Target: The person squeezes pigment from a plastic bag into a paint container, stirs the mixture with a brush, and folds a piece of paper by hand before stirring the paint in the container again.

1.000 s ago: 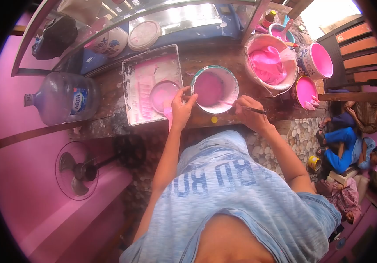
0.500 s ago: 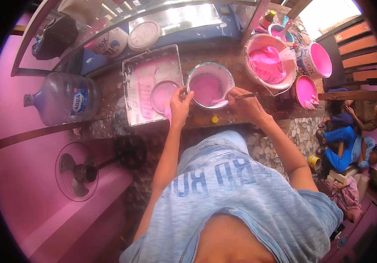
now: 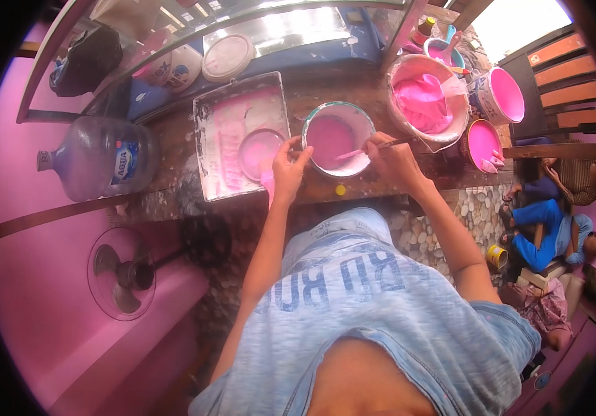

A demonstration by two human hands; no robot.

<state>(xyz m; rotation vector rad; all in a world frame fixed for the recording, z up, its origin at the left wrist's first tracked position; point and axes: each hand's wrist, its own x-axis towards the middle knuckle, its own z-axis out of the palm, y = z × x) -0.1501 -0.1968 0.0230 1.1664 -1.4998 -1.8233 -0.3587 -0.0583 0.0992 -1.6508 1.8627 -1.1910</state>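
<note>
A white round bucket with a teal rim (image 3: pixel 363 126) stands near the desk's (image 3: pixel 353 82) front edge, pink paint inside. The left hand (image 3: pixel 288 166) pinches its left rim; the right hand (image 3: pixel 395 165) pinches a slim dark-handled brush (image 3: pixel 398 141), pink tip inside the bucket. Left of it, a pink-smeared white rectangular tray (image 3: pixel 206 118) holds a shallow round pink dish (image 3: pixel 262 154). Toward the desk's right end, a big whitish bucket (image 3: pixel 396 78) contains bright pink material. Pebble-patterned floor (image 3: pixel 416 239) lies below.
</note>
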